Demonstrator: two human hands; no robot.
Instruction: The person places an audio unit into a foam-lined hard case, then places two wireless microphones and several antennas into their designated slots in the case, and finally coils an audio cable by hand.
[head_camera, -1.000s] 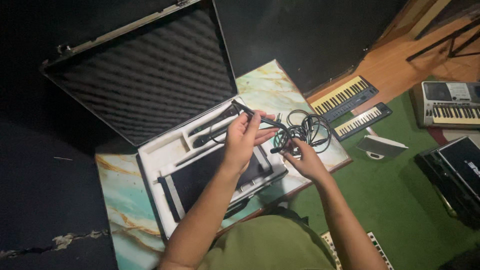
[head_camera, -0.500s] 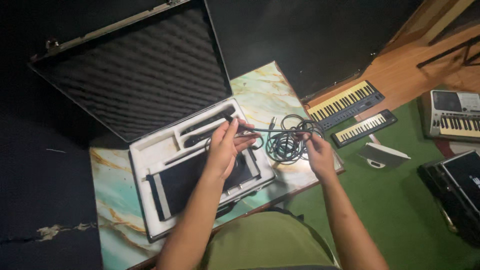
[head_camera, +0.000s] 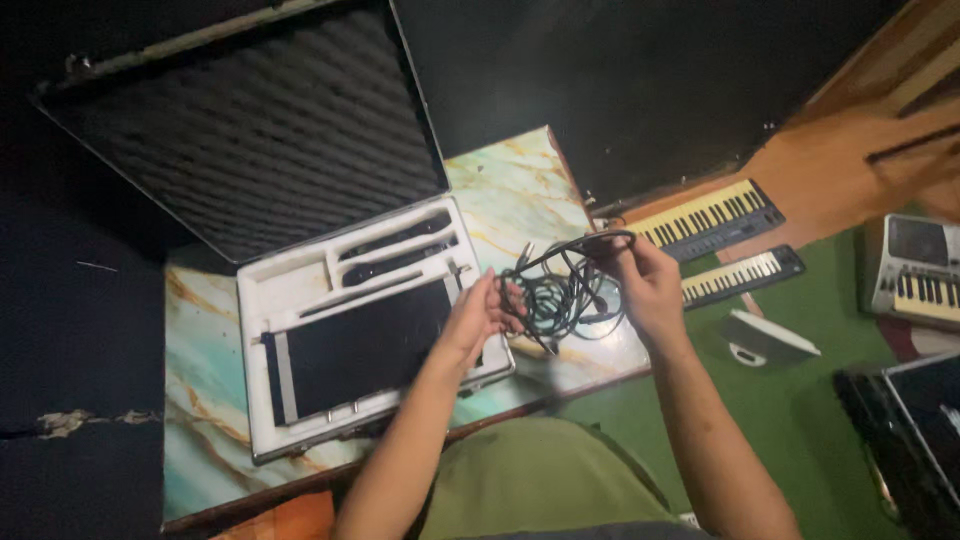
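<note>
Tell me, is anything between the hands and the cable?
Nothing visible. The left hand and the right hand both already grip the tangled black cable, held above the marbled table beside the open case.

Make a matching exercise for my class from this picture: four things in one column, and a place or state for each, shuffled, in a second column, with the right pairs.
Things:
1. cable bundle
2. case lid
3. two keyboards
4. marbled tabletop

Places or states:
A. on the floor, right of the table
B. held between the left hand and the right hand
C. under the open case
D. raised open, lined with dark ridged foam

Pairs: 1-B, 2-D, 3-A, 4-C
</note>
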